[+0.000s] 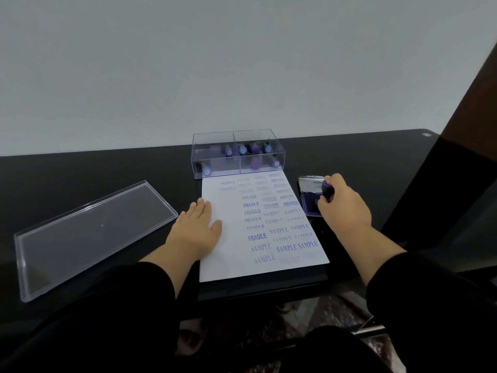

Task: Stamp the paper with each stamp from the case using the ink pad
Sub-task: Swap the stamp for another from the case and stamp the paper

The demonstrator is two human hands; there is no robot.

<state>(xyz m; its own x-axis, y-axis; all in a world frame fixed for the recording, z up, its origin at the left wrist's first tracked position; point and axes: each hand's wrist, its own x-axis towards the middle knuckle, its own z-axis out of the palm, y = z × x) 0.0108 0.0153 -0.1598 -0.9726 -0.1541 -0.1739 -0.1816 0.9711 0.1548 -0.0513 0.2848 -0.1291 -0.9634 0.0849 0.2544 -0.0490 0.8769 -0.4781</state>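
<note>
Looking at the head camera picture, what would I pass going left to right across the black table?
Clear lid → left hand, flat on the paper's edge → stamped paper → right hand, gripping a purple-topped stamp on the open ink pad. The clear case sits farther back, above the paper.

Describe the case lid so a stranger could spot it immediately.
Start at the white paper in the middle of the black table. Left of it, beyond the left hand, lies the lid: a flat, clear, shallow tray, unlike the taller clear case holding stamps.

Stamp face hidden by fingers
</note>
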